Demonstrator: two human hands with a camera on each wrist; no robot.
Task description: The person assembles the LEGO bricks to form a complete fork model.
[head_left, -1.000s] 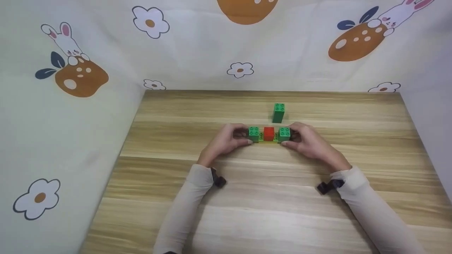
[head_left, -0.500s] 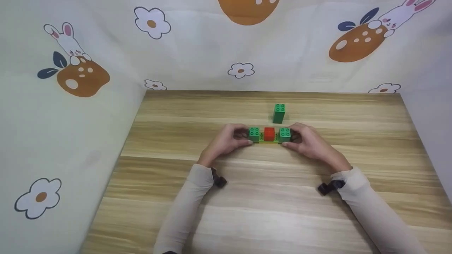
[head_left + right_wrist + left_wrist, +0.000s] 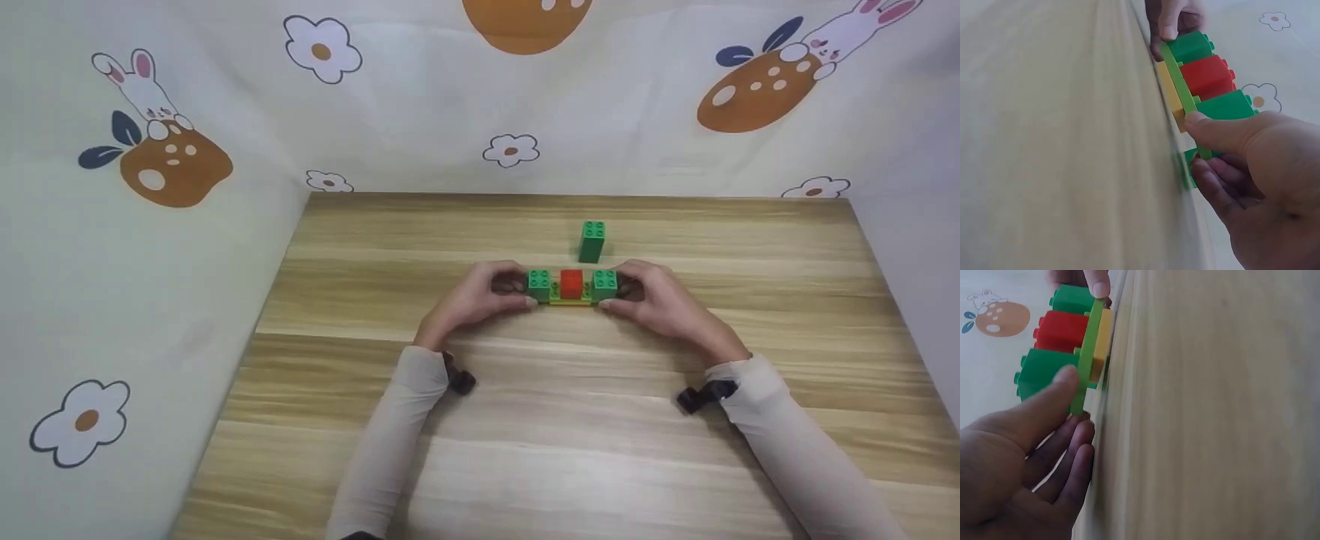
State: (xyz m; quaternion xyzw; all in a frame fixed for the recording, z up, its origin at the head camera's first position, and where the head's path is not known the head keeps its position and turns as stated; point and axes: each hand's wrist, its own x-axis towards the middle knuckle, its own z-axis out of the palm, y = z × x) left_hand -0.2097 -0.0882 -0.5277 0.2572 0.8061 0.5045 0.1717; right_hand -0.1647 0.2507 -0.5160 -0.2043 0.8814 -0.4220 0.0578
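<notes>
A toy-brick assembly is held between two hands at the middle of the table. Its light green plate (image 3: 1089, 343) carries a green brick (image 3: 538, 285) at the left end, a red brick (image 3: 571, 283) in the centre and another green brick (image 3: 604, 285) at the right end. Beneath the plate sits a yellow brick (image 3: 1169, 90). The left hand (image 3: 484, 292) pinches the left end, thumb (image 3: 1066, 377) at the plate's near side and fingers below and behind. Likewise the right hand (image 3: 660, 300) pinches the right end. The yellow underside is close over the tabletop.
Just behind the assembly, a tall green block (image 3: 592, 241) stands upright on the wooden table (image 3: 570, 420). Cloth walls with rabbit, fruit and flower prints (image 3: 511, 150) rise at the back and both sides. A small black camera (image 3: 461, 381) is strapped to each wrist.
The left wrist and forearm have shifted slightly left. Both hands keep their grip on the assembly, which stays in almost the same place; the tall green block has not moved.
</notes>
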